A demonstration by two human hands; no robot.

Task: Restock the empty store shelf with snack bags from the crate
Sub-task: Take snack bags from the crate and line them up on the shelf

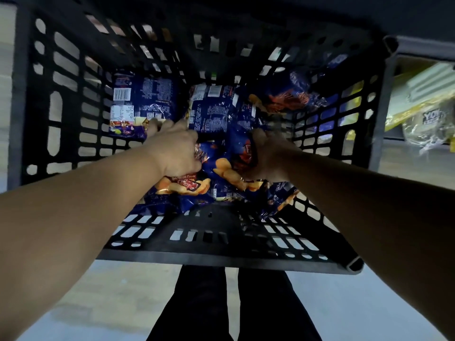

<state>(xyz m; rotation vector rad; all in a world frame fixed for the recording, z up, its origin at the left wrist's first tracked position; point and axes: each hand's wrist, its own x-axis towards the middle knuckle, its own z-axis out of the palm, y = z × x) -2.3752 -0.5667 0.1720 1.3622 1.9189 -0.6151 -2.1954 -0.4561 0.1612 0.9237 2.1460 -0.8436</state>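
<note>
**Both hands reaching into the crate of snack bags**

Head view: the camera is looking straight down into a black slotted crate (61, 119), whose near rim is running across the lower middle of the frame. Dark blue snack bags (211, 112) are lying jumbled on the crate floor, some face up showing orange chips, some turned to their printed backs; one with a barcode (142, 104) is lying at about 10 o'clock from the centre.

The left hand (172, 148) is pressing down on a bag (182, 185) near the middle, fingers curled around its top edge and gripping it. The right hand (266, 156), just beside it at 3 o'clock, is closing on another bag (226, 168), fingers bunched into the crinkled wrapper. The two hands are near each other but apart.

Below the crate, at 6 o'clock, dark trouser legs (204, 303) are standing on a pale, smooth floor (344, 303). At 2 o'clock, beyond the crate wall, a grey shelf edge (418, 45) is showing with yellow and clear packets (423, 119) underneath. The light is dim and bluish.
</note>
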